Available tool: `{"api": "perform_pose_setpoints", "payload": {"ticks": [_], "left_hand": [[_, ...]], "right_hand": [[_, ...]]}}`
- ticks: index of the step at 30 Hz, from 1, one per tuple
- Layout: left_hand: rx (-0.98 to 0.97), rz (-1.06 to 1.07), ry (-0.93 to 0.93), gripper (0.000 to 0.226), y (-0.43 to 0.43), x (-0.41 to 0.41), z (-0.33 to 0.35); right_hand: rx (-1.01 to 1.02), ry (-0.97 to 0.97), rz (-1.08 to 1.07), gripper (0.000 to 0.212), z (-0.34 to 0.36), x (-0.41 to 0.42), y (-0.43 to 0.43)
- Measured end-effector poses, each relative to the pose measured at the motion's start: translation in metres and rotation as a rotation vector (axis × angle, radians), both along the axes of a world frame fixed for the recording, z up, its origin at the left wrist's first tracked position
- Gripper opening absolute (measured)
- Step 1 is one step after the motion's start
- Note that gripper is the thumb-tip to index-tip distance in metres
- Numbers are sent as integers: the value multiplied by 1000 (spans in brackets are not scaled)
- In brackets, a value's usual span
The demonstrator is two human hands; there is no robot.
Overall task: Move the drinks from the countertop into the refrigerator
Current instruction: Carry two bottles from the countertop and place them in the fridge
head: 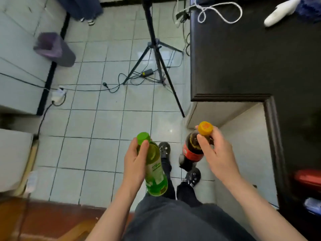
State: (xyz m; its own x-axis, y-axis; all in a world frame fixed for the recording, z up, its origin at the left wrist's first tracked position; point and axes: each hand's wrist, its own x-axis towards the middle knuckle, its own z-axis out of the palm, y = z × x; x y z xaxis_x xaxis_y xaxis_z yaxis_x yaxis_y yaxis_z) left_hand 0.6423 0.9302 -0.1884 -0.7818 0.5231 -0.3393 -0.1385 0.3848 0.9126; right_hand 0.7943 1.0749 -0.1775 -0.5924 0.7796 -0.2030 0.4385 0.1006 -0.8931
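As we look down at the tiled floor [104, 122], we hold one drink in each hand, so we think this is the carrying step: the bottles are off the dark countertop [234, 58] and not yet in the refrigerator. Our left hand [134, 159] wraps its fingers and thumb round the upper part of the green bottle [154, 169], just under its bright green cap [143, 137]. Our right hand [217, 152] pinches the neck of the dark bottle [192, 150] right below its orange cap [205, 128], and the rest of that bottle hangs down free. Both bottles are in the air in front of our legs, near each other but not touching, with the countertop off to our right. The green bottle is see-through and holds a yellow-green drink, with a green label low down. The dark bottle holds a brown drink and has a red label round its middle. Both caps look closed. We cannot pick out the refrigerator for sure; the white units [20, 66] on our left may be it. Next we need to find its door, and with both hands full we will likely have to free a hand to pull it open. A tripod [156, 54] and loose cables [111, 89] are on the floor ahead, so we should step with care.
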Motion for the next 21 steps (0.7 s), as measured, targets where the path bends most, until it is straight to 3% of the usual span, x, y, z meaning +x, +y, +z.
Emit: {"api": "perform_pose_setpoints", "payload": {"ticks": [5, 12, 17, 21], "left_hand": [[28, 112, -9, 28, -44, -33, -6], [120, 313, -64, 26, -130, -125, -5], [175, 478, 16, 10, -233, -221, 2], [145, 622, 117, 17, -318, -294, 8]], "right_hand": [[20, -33, 122, 30, -1, -47, -28], [82, -29, 258, 20, 4, -167, -97], [87, 9, 334, 12, -1, -275, -176], [128, 68, 463, 14, 1, -369, -243]]}}
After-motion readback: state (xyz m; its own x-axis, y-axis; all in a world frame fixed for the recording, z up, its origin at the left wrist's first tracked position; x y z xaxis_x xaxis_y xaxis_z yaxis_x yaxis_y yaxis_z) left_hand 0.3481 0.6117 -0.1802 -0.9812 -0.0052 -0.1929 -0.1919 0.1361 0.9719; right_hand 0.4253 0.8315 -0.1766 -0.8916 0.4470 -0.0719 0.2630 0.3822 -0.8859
